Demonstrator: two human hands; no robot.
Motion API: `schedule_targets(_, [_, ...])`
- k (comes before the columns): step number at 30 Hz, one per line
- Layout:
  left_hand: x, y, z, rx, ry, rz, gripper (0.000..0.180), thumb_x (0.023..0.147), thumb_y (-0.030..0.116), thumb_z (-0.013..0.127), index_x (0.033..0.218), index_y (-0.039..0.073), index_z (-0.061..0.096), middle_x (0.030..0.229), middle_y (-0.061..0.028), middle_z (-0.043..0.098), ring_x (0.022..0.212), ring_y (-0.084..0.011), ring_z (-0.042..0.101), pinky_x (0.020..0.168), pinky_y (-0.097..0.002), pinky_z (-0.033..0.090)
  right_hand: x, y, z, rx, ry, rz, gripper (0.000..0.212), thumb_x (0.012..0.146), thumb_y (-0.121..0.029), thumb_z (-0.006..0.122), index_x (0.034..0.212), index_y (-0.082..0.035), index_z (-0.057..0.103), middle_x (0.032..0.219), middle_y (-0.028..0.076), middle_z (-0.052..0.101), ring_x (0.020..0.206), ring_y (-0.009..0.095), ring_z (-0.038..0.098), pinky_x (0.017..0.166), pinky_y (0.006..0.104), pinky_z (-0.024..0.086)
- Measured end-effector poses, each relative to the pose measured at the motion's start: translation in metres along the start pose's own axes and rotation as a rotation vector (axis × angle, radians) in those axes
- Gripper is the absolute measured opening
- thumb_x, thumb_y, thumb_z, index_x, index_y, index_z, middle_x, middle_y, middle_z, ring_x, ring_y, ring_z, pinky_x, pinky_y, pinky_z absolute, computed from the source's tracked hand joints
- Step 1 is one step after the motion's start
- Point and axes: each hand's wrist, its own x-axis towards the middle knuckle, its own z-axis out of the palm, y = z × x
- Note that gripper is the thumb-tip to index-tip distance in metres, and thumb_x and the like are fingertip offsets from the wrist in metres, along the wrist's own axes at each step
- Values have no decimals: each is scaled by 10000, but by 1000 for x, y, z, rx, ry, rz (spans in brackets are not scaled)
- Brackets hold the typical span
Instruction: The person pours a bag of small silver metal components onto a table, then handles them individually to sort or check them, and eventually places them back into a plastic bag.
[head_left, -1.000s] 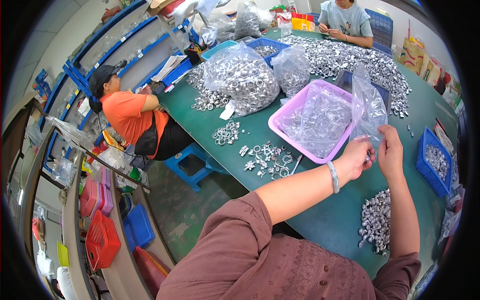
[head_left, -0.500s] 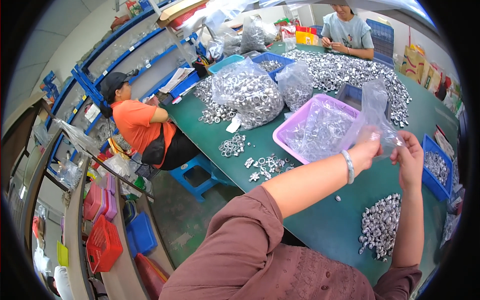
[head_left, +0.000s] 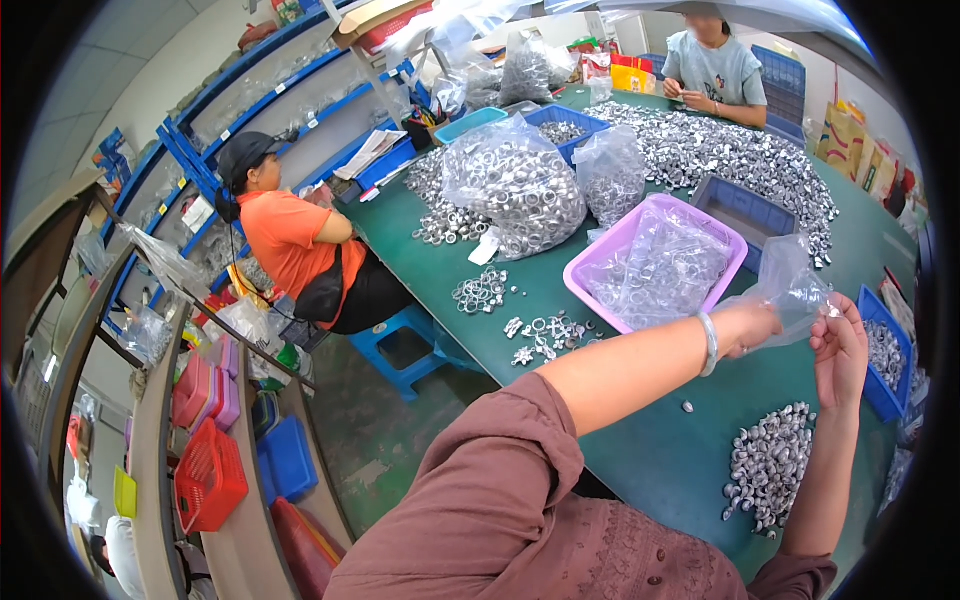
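My left hand (head_left: pixel 745 328), below a bracelet on the wrist, is closed on a clear plastic bag (head_left: pixel 790 280). The bag bulges up between my two hands above the green tabletop. My right hand (head_left: pixel 840 350) pinches at the bag's right side, with a small shiny bit at the fingertips; whether that is bag film or a metal piece is unclear. Just beyond my left hand stands a pink-purple basin (head_left: pixel 574 275) with clear bags of small silvery parts (head_left: pixel 670 265). Close to my right forearm lies a pile of rounded silvery metal pieces (head_left: pixel 770 465).
A blue basket (head_left: pixel 880 375) of metal parts sits right of my right hand; a dark blue tray (head_left: pixel 745 220) stands beyond the basin. Large bags of rings (head_left: pixel 515 190) and a wide heap of parts (head_left: pixel 700 145) cover the far table. Two people sit around it.
Both hands have shifted slightly right and down in the picture with the bag. The bag, tall and upright before, now sits lower and puffs out between the hands. The view has shifted a little.
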Motion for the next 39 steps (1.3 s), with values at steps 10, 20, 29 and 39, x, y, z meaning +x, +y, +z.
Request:
schedule_targets(10, [-37,35,-9,574,-124,123,291,793,267,458,997,95,575,689,-63,554,508,-163,491,411,-324,373,7,-1,-12,34,96,-71,185,842,-33,446,1016,17,485,790,59,577,661,95,578,588,181,490])
schedule_targets(20, [-47,42,-32,553,-139,158,479,857,460,416,1094,63,541,883,-90,574,638,-200,527,512,-311,421,25,11,-20,3,59,-88,197,851,-51,479,1034,22,481,865,85,585,770,131,593,694,209,494])
schedule_targets(29, [-32,23,-46,844,-90,567,196,769,132,526,909,58,641,863,-153,626,833,-291,593,737,-355,456,37,12,-7,-12,33,-97,203,854,-52,472,1042,25,479,879,92,585,804,144,595,725,221,494])
schedule_targets(39, [-28,37,-48,789,-51,570,178,770,84,490,843,49,648,834,-157,626,815,-290,593,716,-350,462,40,12,-1,-15,-18,-122,331,845,-37,470,1166,21,409,1117,123,487,883,165,576,756,241,480])
